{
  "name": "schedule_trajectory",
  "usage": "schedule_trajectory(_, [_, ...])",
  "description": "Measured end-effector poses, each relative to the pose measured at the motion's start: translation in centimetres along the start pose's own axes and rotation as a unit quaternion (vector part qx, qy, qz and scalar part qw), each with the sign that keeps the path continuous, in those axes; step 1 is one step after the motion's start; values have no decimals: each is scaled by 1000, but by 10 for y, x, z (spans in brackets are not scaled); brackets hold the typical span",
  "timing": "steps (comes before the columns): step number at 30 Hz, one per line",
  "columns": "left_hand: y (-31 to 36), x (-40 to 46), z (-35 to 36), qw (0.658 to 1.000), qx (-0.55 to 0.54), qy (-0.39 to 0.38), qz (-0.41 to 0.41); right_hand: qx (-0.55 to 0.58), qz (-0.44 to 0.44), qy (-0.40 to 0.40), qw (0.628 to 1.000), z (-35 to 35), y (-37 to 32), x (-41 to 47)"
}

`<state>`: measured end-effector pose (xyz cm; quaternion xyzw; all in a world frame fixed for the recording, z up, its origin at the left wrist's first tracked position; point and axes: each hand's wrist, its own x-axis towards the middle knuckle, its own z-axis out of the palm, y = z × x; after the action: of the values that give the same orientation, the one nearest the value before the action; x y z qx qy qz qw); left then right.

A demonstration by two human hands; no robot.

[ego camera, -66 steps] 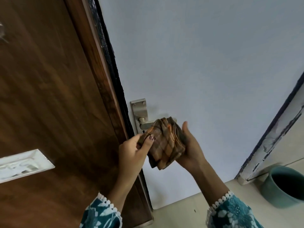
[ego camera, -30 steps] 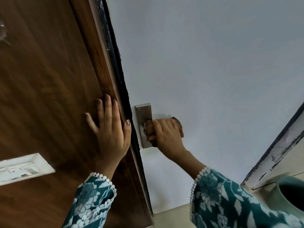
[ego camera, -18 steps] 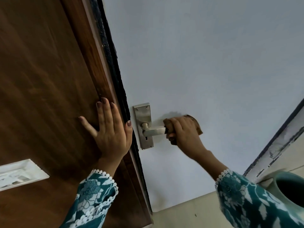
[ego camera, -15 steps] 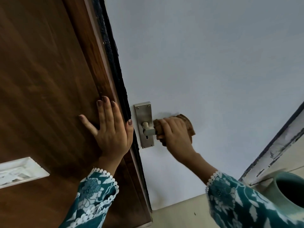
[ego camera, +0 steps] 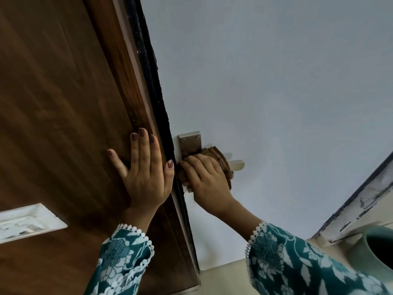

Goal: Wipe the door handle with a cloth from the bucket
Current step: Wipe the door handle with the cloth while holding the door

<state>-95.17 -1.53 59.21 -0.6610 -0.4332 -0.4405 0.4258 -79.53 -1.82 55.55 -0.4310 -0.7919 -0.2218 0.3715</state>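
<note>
A silver door handle (ego camera: 237,165) juts from its metal backplate (ego camera: 190,142) on the white door face. My right hand (ego camera: 207,179) is closed around a folded brown checked cloth (ego camera: 221,159), pressing it over the handle's base by the backplate; only the lever's tip shows past the cloth. My left hand (ego camera: 144,169) lies flat, fingers spread, on the brown wooden door panel (ego camera: 63,116) near its edge. The teal bucket (ego camera: 380,254) stands on the floor at lower right, partly cut off by the frame.
A white rectangular plate (ego camera: 25,222) is set into the brown panel at lower left. A chipped white frame with a dark edge (ego camera: 361,199) runs diagonally at the right. Beige floor (ego camera: 223,279) lies below the door.
My right hand has slid the cloth along the lever toward the backplate, baring the lever's tip. My left hand stays flat on the brown panel.
</note>
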Motion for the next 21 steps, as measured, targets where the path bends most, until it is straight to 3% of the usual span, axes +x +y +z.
schedule_trajectory(9, [-1, -2, 2, 1000, -1, 4, 7, 15, 74, -1, 997, -22, 65, -28])
schedule_trajectory(15, [0, -2, 2, 1000, -4, 3, 3, 120, 130, -47, 983, -26, 85, -31])
schedule_trajectory(17, [0, -2, 2, 1000, -6, 3, 3, 267, 224, -29, 937, -23, 80, -38])
schedule_trajectory(19, [0, -2, 2, 1000, -7, 3, 0, 442, 361, 13, 821, -22, 71, -43])
schedule_trajectory(21, [1, -2, 3, 1000, -4, 5, -1, 523, 443, 66, 725, -24, 54, -44])
